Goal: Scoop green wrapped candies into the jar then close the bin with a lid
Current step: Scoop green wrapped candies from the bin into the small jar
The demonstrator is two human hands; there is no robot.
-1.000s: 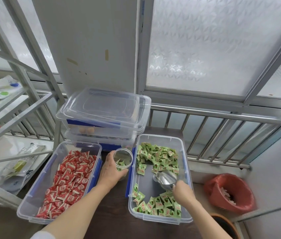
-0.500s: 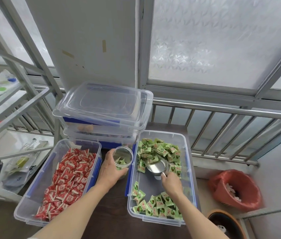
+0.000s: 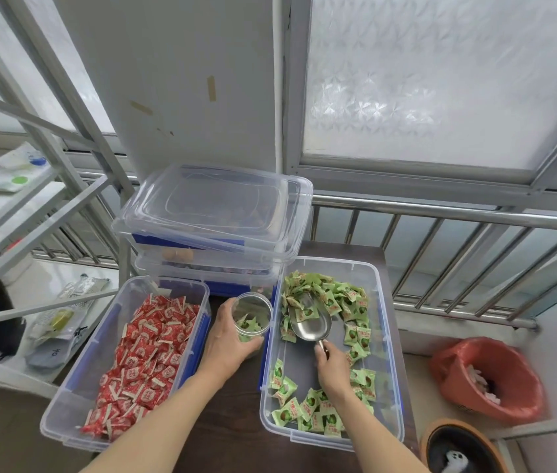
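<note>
A clear bin on the dark table holds green wrapped candies, piled at its far end and near end. My right hand grips the handle of a metal scoop, whose mouth is pushed into the far pile with a candy or two in it. My left hand holds a small clear jar upright between the two bins; a few green candies lie in its bottom. A loose clear lid rests on the stacked bins behind.
A bin of red wrapped candies stands at the left. Stacked closed bins sit at the back. A metal railing runs behind. A red-lined waste basket and a dark pot stand at the right, a shelf frame at the left.
My right hand pushed the scoop from the bin's middle forward into the far pile of green candies. The left hand and jar stayed where they were.
</note>
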